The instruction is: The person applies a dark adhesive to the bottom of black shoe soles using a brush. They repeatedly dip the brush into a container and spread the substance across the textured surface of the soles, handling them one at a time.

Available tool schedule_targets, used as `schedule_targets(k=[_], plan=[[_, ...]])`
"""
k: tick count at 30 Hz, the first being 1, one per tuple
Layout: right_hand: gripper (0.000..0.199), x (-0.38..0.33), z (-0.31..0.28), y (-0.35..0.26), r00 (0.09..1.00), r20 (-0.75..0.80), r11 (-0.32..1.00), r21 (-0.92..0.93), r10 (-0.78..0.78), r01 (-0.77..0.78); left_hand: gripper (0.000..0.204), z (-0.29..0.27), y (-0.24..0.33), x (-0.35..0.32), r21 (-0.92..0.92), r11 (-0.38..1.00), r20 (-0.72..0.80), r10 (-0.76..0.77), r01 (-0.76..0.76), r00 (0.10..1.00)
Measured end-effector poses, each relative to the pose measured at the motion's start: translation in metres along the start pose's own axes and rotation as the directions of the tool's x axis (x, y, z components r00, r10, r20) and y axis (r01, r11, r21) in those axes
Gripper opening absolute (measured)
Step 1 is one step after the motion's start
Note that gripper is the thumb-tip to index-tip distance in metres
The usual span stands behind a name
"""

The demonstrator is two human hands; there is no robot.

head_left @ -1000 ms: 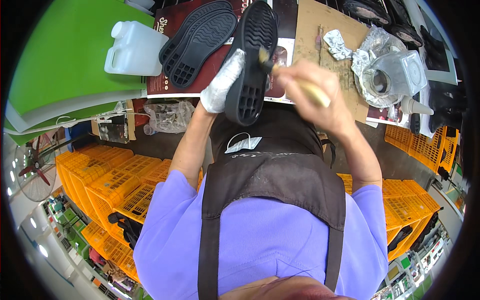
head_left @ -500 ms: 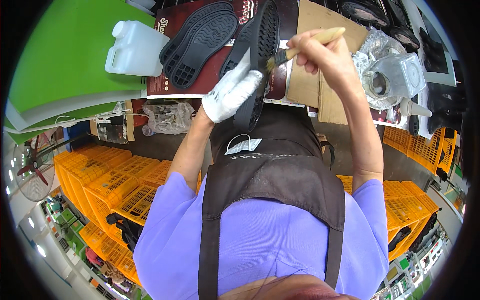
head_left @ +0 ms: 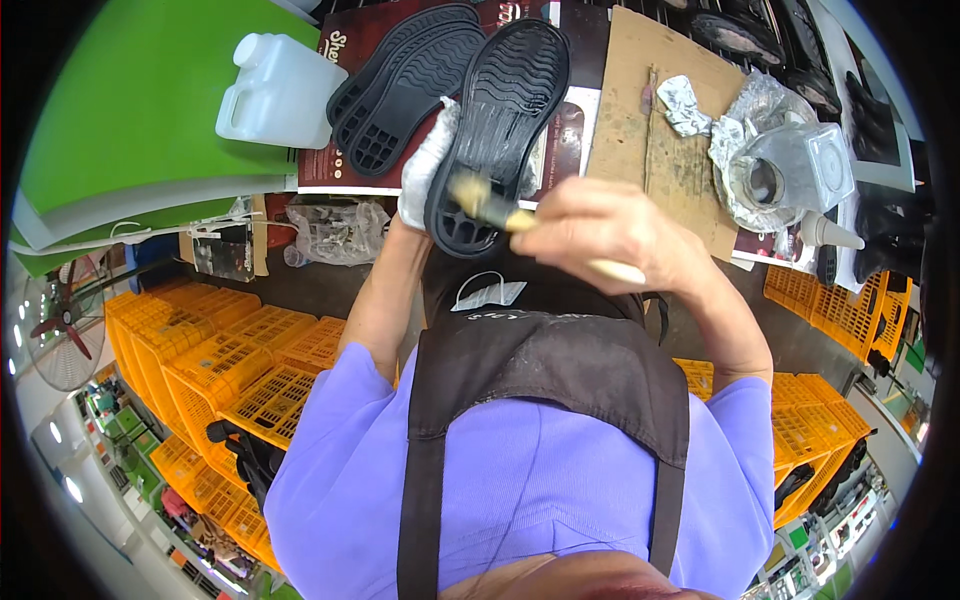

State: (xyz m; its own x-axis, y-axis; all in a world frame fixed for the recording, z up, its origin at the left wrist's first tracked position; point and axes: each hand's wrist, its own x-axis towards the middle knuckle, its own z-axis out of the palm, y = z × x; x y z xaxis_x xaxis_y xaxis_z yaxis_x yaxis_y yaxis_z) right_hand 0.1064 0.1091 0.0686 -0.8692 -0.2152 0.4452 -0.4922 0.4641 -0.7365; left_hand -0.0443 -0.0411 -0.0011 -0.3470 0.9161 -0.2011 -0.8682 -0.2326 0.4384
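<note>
A black shoe sole (head_left: 506,110) is held over the near edge of the bench, its patterned face turned up and glossy in the middle. My left hand (head_left: 428,170), in a white glove, grips it from beneath along its left side; most of the fingers are hidden under it. My bare right hand (head_left: 605,232) is closed round the wooden handle of a paintbrush (head_left: 490,207). The bristles lie against the heel end of the sole, slightly blurred. Left of it, several more black soles (head_left: 400,85) rest overlapping on dark red printed card.
A white plastic jug (head_left: 280,95) stands at the left beside a green surface (head_left: 150,90). To the right are stained cardboard (head_left: 625,120), a foil-wrapped bowl (head_left: 740,190), a clear plastic container (head_left: 815,165) and a white nozzle bottle (head_left: 832,232). Orange crates (head_left: 220,350) stand behind me on both sides.
The sole has turned from edge-on to face up. My right hand has brought the brush down and left, from the sole's right edge onto its heel end.
</note>
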Motion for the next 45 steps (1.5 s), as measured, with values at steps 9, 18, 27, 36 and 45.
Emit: schedule_targets(k=[9, 18, 27, 36, 45], plan=[[0.033, -0.005, -0.04, 0.052, 0.957, -0.261, 0.923, -0.322, 0.13, -0.213, 0.064, 0.001, -0.004, 0.0, -0.112, 0.971, 0.023, -0.209, 0.21, 0.978], [0.023, -0.006, 0.008, -0.007, 0.996, 0.087, 0.995, 0.092, 0.023, -0.031, 0.046, -0.005, 0.006, 0.012, 0.097, 0.989, 0.099, -0.12, 0.11, 0.988], [0.02, 0.018, -0.061, 0.034, 0.689, -0.085, 0.661, 0.386, 0.72, -0.643, 0.05, -0.012, 0.002, 0.0, 0.357, 0.927, -0.005, -0.117, 0.111, 0.993], [0.027, 0.005, -0.057, 0.025, 1.0, -0.013, 0.962, -0.272, -0.022, 0.018, 0.078, 0.006, 0.016, 0.001, -0.137, 0.947, 0.116, -0.277, 0.291, 0.954], [0.017, -0.006, -0.077, 0.036, 0.974, -0.163, 0.95, -0.246, 0.157, -0.194, 0.063, 0.015, 0.012, -0.003, -0.038, 0.925, 0.13, -0.371, 0.379, 0.919]])
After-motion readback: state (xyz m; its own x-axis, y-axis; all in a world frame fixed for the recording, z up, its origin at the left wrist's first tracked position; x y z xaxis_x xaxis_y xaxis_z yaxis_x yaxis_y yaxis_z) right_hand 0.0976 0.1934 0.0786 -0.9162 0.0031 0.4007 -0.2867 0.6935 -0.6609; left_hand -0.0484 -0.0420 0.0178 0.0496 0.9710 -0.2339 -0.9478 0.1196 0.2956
